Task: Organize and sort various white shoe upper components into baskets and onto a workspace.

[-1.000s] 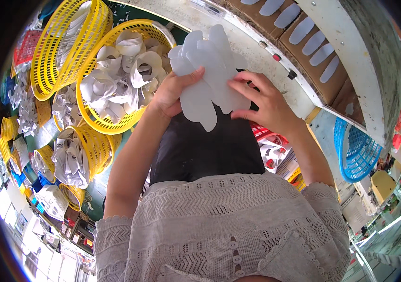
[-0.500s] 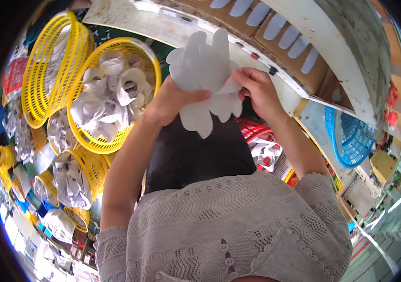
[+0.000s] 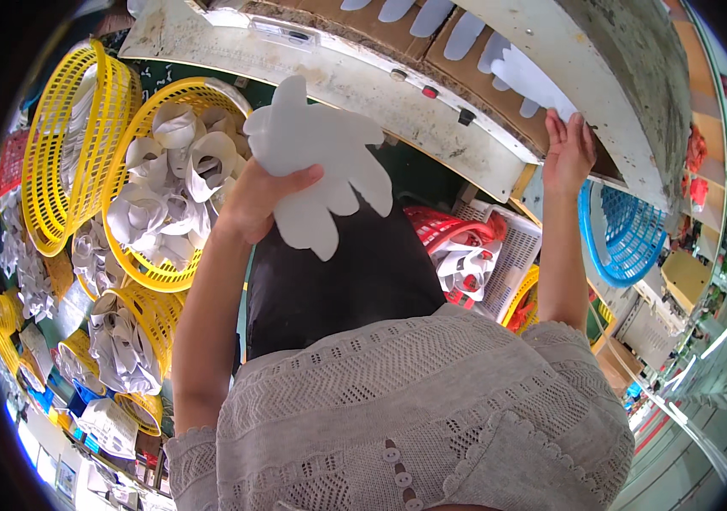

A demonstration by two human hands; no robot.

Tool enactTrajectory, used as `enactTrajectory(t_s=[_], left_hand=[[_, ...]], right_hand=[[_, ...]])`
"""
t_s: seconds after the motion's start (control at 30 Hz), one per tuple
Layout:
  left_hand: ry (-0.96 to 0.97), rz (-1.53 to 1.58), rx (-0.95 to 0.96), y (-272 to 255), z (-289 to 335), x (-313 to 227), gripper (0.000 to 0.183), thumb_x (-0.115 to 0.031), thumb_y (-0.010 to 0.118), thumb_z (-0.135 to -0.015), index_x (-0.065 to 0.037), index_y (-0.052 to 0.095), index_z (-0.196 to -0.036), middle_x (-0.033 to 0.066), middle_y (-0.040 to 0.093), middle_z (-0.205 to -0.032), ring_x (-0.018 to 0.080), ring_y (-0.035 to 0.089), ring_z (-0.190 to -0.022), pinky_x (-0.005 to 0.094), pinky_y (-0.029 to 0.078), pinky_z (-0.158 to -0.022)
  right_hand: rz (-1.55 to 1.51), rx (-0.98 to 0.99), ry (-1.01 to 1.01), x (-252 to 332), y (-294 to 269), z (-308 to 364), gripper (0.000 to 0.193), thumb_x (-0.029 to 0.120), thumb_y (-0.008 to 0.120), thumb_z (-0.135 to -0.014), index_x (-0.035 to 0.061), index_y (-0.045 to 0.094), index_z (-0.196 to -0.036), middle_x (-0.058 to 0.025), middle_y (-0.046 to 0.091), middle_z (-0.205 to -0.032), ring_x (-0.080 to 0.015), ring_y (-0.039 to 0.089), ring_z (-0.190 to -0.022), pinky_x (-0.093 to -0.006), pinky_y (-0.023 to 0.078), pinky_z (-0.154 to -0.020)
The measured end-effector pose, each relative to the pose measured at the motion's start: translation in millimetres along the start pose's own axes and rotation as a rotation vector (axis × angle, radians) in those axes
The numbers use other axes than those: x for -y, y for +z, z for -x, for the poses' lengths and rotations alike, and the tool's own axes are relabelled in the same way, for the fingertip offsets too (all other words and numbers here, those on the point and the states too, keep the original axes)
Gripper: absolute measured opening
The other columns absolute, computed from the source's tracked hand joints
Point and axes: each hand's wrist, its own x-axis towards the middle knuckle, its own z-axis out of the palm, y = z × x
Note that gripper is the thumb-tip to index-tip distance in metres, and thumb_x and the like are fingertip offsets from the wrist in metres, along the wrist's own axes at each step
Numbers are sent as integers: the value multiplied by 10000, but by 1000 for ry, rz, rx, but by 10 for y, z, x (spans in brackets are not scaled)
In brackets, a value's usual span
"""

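My left hand [image 3: 254, 198] grips a fanned bunch of white insole-shaped pieces [image 3: 316, 140], its thumb lying across them. The bunch spreads above my dark-clad lap, rounded ends pointing several ways. Out to the right, my right hand [image 3: 569, 157] is raised to the brown bed of a pale machine. Its fingertips close on the near end of a smaller white bunch of insole-shaped pieces [image 3: 529, 77]. Single white insole-shaped pieces [image 3: 464, 36] lie in a row on that brown bed [image 3: 363, 32], and the smaller bunch covers some of them.
Yellow baskets [image 3: 114, 183] full of white offcuts stand at left. A red basket [image 3: 440, 226] sits right of my lap, with a blue basket [image 3: 623, 238] farther right. The machine's front edge [image 3: 338, 89] and thick overhanging cover [image 3: 610, 94] flank its bed.
My right hand has left the bunch in my left hand and moved right to the machine bed with some white pieces. My left hand and its bunch have shifted left and slightly lower.
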Motion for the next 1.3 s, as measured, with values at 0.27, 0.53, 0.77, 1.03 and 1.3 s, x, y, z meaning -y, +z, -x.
enactTrajectory(t_s=[0.27, 0.53, 0.77, 1.03, 1.3], left_hand=[[-78, 353, 78, 399, -75, 144, 511, -152, 739, -801, 5, 497, -1223, 79, 600, -1106, 188, 582, -1012, 347, 466, -889], [45, -40, 265, 478, -31, 205, 483, -96, 715, -797, -4, 503, -1222, 86, 607, -1102, 174, 586, -1004, 324, 478, -862], [-34, -18, 120, 297, 102, 83, 371, -49, 679, -764, 23, 582, -1114, 85, 640, -1001, 172, 620, -893, 322, 497, -798], [-64, 72, -46, 82, 296, 114, 441, -63, 678, -772, 3, 529, -1182, 99, 611, -1032, 218, 609, -940, 361, 493, -826], [-54, 106, -115, 130, 366, 200, 474, -53, 683, -762, -8, 512, -1202, 99, 597, -1052, 225, 594, -976, 365, 484, -848]], right_hand=[[683, 918, -659, 156, 983, 1638, 166, 56, 638, -844, 71, 679, -1004, -93, 677, -898, -221, 652, -822, -303, 508, -743], [207, 538, 457, 108, 847, 1404, 216, 207, 610, -908, 2, 672, -926, -31, 639, -774, -69, 546, -653, -212, 418, -533], [133, -108, -102, -94, 153, 464, 182, 147, 599, -914, -7, 653, -996, -57, 659, -876, -118, 606, -710, -243, 482, -580], [914, -63, -548, -739, -631, -536, 188, 158, 616, -890, 41, 688, -1020, -124, 683, -1028, -179, 665, -821, -295, 517, -743], [1489, 4, -340, -1056, -778, -718, 356, 158, 548, -783, 87, 604, -1127, -138, 643, -1101, -321, 631, -976, -393, 484, -867]])
